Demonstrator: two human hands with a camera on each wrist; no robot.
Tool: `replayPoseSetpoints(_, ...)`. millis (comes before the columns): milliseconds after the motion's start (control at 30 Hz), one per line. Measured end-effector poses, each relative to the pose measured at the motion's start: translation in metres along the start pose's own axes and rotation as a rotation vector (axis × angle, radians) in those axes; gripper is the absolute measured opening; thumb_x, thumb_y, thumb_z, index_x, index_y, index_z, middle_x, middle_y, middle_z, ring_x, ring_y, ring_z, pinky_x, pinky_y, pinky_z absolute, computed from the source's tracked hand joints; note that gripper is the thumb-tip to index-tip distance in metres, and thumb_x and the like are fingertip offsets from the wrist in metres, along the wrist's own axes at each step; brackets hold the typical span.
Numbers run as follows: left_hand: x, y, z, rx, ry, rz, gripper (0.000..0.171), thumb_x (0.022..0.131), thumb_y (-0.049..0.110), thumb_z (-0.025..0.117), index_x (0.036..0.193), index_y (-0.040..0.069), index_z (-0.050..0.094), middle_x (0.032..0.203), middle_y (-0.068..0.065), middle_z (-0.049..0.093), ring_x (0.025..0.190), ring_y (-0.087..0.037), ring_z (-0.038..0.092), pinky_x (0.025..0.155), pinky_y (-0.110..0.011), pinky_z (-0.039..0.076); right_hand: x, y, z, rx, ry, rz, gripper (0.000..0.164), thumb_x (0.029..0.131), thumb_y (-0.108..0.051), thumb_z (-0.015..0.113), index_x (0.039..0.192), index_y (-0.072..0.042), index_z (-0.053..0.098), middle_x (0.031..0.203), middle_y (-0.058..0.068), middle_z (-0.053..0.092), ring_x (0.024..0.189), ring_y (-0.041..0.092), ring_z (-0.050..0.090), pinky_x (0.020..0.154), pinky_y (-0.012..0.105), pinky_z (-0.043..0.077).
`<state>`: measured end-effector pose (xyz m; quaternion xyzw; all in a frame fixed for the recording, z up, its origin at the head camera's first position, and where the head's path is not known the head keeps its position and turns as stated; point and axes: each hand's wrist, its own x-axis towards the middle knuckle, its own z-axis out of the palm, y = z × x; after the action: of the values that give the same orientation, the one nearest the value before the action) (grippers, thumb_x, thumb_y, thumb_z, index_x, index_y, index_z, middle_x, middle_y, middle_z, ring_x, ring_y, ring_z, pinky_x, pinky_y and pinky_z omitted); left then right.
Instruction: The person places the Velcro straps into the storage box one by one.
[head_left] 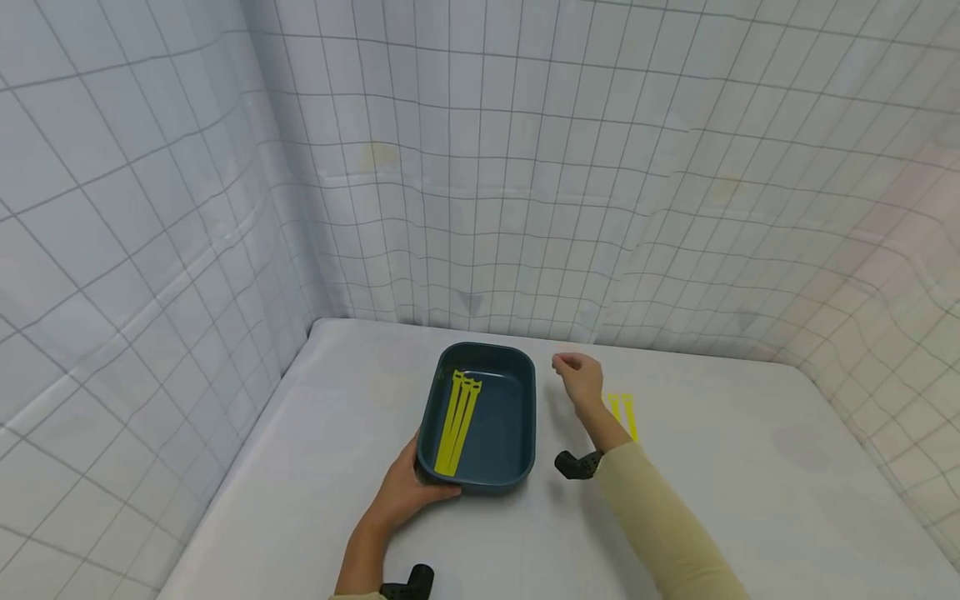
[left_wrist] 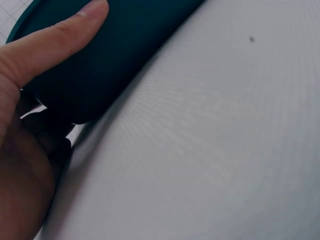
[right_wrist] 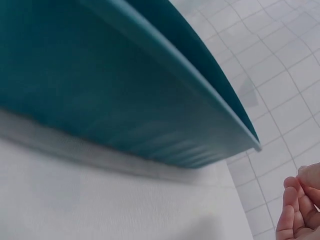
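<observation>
A dark teal rectangular tray (head_left: pixel 505 421) stands slightly turned on the white table. My left hand (head_left: pixel 401 493) grips its near left corner; in the left wrist view the thumb (left_wrist: pixel 65 37) lies along the tray's outer wall, and the fingers below are in shadow. Inside, along the left, lie three flat yellow straps (head_left: pixel 457 423) with notched heads. Just right of the tray my right hand (head_left: pixel 582 379) is raised, fingers curled and thumb tip meeting the index finger. In the right wrist view that hand (right_wrist: pixel 302 207) shows nothing held. More yellow straps (head_left: pixel 628 410) lie beyond the right forearm, partly hidden by it.
White sheets with a grey grid (head_left: pixel 480 183) hang at the back and both sides of the white table (head_left: pixel 750 467). Each wrist wears a black camera mount, such as the right one (head_left: pixel 577 465). The tray's tall wall stands close to the right wrist.
</observation>
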<state>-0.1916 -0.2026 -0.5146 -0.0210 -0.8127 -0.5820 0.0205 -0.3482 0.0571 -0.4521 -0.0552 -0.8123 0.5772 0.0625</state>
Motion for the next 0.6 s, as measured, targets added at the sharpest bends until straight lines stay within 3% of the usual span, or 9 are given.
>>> replayPoseSetpoints(167,0.000,-0.002,-0.001,-0.003,0.004,0.009,0.113,0.054,0.030,0.090,0.146,0.020,0.025,0.145,-0.005,0.033,0.132,-0.026,0.026,0.106,-0.051,0.020,0.002,0.008,-0.009,-0.021,0.006,0.022,0.023,0.091,-0.017,0.059,0.102,0.002,0.065,0.099,0.016,0.065,0.094,0.027,0.059,0.084,0.038,0.046)
replayPoseSetpoints(333,-0.001,-0.001,-0.001,-0.004,0.003,0.005,0.111,0.055,0.029,0.089,0.146,0.019,0.026,0.144,-0.006,0.034,0.133,-0.026,0.026,0.106,-0.052,0.019,-0.001,0.016,-0.019,-0.050,0.038,0.007,0.021,0.088,-0.016,0.061,0.095,0.002,0.067,0.089,0.013,0.066,0.085,0.024,0.060,0.075,0.035,0.048)
replayPoseSetpoints(600,-0.008,0.026,-0.004,-0.039,0.004,0.019,0.107,0.057,0.015,0.088,0.144,0.008,0.028,0.142,-0.014,0.036,0.132,-0.032,0.027,0.105,-0.054,0.018,0.003,0.034,-0.041,-0.146,0.010,0.019,0.024,0.089,-0.012,0.057,0.103,0.006,0.064,0.100,0.019,0.062,0.091,0.029,0.057,0.076,0.036,0.048)
